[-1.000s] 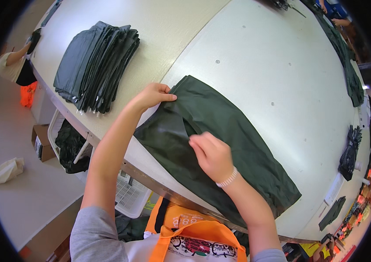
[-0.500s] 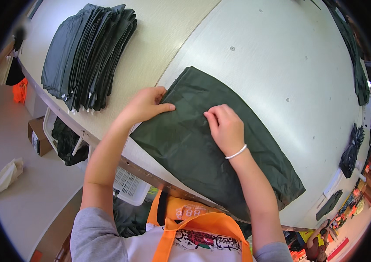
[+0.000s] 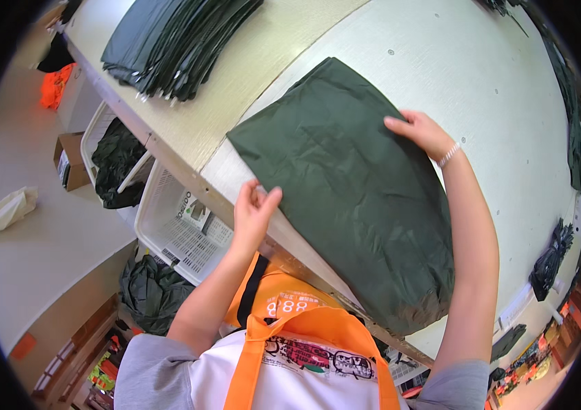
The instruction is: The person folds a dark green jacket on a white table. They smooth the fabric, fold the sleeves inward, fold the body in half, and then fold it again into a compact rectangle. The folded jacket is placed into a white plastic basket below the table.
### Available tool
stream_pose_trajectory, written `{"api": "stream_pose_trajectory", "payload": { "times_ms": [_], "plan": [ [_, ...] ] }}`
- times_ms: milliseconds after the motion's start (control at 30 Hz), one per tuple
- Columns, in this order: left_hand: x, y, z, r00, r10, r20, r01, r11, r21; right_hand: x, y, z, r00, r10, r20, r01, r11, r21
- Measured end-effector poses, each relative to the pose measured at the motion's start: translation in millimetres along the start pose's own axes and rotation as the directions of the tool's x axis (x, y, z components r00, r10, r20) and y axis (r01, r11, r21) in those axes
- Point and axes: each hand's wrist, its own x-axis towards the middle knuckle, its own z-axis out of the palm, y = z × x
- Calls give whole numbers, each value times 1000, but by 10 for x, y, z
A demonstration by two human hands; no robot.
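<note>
Green cloth (image 3: pixel 352 171), head view: lies spread, in more than one layer at its far left end, on the near part of the pale worktop (image 3: pixel 427 61). Its near side runs close along the worktop's edge; shallow creases cross the face.

Left hand (image 3: pixel 256 208): at the near left side of the cloth. The grip is partly open, fingers curled, a gap between thumb and fingertips, nothing held. Whether the thumb touches the cloth cannot be told.

Right hand (image 3: pixel 427 137): at the far right side, thumb over the margin. Whether this grip pinches the fabric or merely rests there cannot be told.

Handling, as judged: light, thin and limp, with a faint sheen suggesting some slipperiness; unlikely to break, quick to wrinkle. Best held by opposite margins or a folded corner, all layers together.

Surroundings: a stack of dark folded pieces (image 3: pixel 181 41), far left; a white basket (image 3: pixel 150 198) below the worktop, near left.
</note>
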Motion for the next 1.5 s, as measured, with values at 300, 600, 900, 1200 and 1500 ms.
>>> {"api": "stream_pose_trajectory", "payload": {
  "times_ms": [300, 600, 900, 1200, 1500],
  "plan": [
    [363, 456, -42, 968, -206, 143, 224, 966, -126, 81, -504, 223, 997, 23, 68, -14, 991, -134],
    [127, 235, 434, 966, -17, 258, 221, 571, -791, 126, -160, 175, 998, 19, -57, -15, 997, 79],
    [-183, 8, 554, 905, 420, -73, -426, 898, -109, 59, -95, -162, 969, -246, -3, 230, 910, -346],
    [-239, 574, 533, 981, 137, 138, -147, 987, 66, -175, -327, -105, 912, -309, 269, 402, 796, -452],
    [-738, 1044, -330, 596, -38, 802, 267, 951, -154, -1231, -1096, -83, 726, -554, 408, 685, 634, -359]
  ]
}}
